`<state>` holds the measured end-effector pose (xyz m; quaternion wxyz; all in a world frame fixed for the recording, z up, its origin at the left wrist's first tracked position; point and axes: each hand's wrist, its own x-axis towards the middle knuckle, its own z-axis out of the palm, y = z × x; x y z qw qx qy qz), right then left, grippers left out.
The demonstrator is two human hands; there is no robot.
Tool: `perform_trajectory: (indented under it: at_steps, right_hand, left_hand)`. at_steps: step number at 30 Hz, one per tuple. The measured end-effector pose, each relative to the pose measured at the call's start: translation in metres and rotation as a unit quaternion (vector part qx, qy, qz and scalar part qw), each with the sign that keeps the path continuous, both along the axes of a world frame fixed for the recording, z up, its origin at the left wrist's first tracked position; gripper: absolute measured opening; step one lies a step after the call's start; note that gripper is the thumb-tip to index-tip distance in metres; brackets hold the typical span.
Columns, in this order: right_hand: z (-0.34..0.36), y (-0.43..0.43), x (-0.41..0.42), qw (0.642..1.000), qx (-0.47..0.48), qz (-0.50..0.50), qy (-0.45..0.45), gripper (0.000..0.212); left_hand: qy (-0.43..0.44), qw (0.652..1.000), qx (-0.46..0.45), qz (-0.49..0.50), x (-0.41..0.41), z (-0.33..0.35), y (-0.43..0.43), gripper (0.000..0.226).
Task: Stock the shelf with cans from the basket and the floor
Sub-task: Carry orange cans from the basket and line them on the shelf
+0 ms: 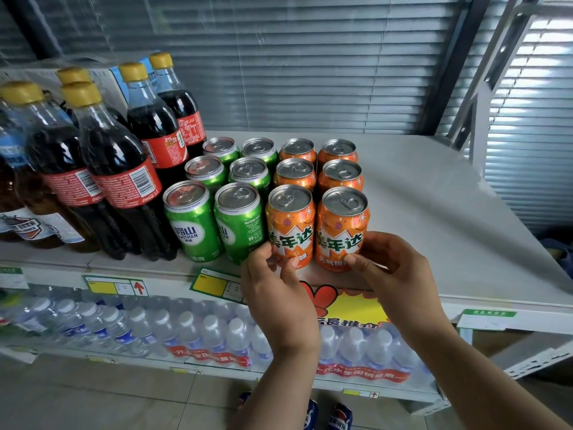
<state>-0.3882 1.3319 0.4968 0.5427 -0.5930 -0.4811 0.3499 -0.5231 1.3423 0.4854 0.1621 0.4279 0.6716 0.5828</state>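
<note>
Green cans (238, 221) and orange cans (297, 173) stand in neat rows on the grey shelf (434, 212). My left hand (276, 287) pinches the base of the front left orange can (290, 225) between thumb and fingers. My right hand (390, 268) grips the base of the front right orange can (341, 225). Both cans stand upright at the shelf's front edge. Blue cans (339, 415) lie on the floor below, partly hidden by my left forearm. No basket is in view.
Cola bottles (124, 169) with yellow caps fill the shelf's left side. The right half of the shelf is bare. Packs of water bottles (186, 333) sit on the lower shelf. Price tags and a red-and-yellow promo sign (350, 308) hang on the shelf edge.
</note>
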Motion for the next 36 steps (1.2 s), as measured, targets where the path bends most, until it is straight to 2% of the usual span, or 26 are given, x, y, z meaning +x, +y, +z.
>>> perform_trajectory:
  at_steps: [11, 17, 21, 25, 30, 36]
  right_hand:
    - [0.003, 0.000, 0.000, 1.000, -0.010, -0.003, -0.015, 0.026]
    - [0.010, -0.001, 0.004, 0.999, -0.052, -0.001, 0.006, 0.025]
    - [0.028, -0.011, 0.007, 0.997, -0.072, -0.037, 0.009, 0.029]
    - [0.054, -0.030, 0.007, 0.993, -0.101, -0.061, 0.019, 0.005]
    - [0.097, -0.062, -0.001, 0.985, -0.144, -0.081, 0.054, 0.025]
    - [0.150, -0.110, -0.016, 0.983, -0.171, -0.057, 0.038, 0.033]
  left_hand:
    - [0.001, 1.000, 0.005, -0.015, -0.004, 0.000, -0.001, 0.030]
    - [0.015, 0.999, -0.024, -0.045, -0.014, 0.010, -0.013, 0.031]
    - [0.004, 0.994, -0.062, -0.086, -0.026, 0.033, -0.023, 0.028]
    - [-0.025, 0.987, -0.106, -0.117, -0.034, 0.067, -0.036, 0.027]
    - [-0.053, 0.978, -0.153, -0.130, -0.030, 0.117, -0.070, 0.027]
    - [-0.063, 0.970, -0.169, -0.165, -0.018, 0.176, -0.121, 0.037]
